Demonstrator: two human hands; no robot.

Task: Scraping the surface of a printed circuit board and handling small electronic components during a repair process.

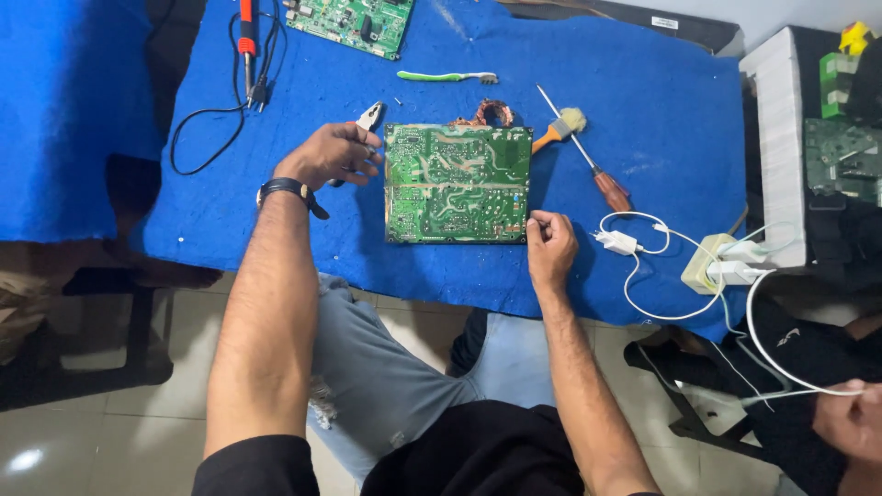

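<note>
Green and crowded with solder traces, the circuit board [457, 183] lies flat on the blue cloth that covers the surface [643, 101], between the person's two hands. The left hand [331, 154] sits just beside the board's left edge, its fingers [360, 158] curled closed around the handles of a pair of pliers [366, 119], whose metal nose juts out beyond the knuckles. A dark wristwatch [287, 189] sits on that wrist. The right hand [551, 244] rests at the board's near right corner, its fingertips [537, 220] pinched together and touching the corner; whether they hold anything small cannot be told. Beyond the right fingers lie a screwdriver [588, 161] with a reddish-brown handle and a small orange-handled brush [560, 127], near each other. A green toothbrush [446, 77] lies farther off, past the board's far edge. To the right of the right fingers, a white charger cable [643, 248] curls on the cloth.
</note>
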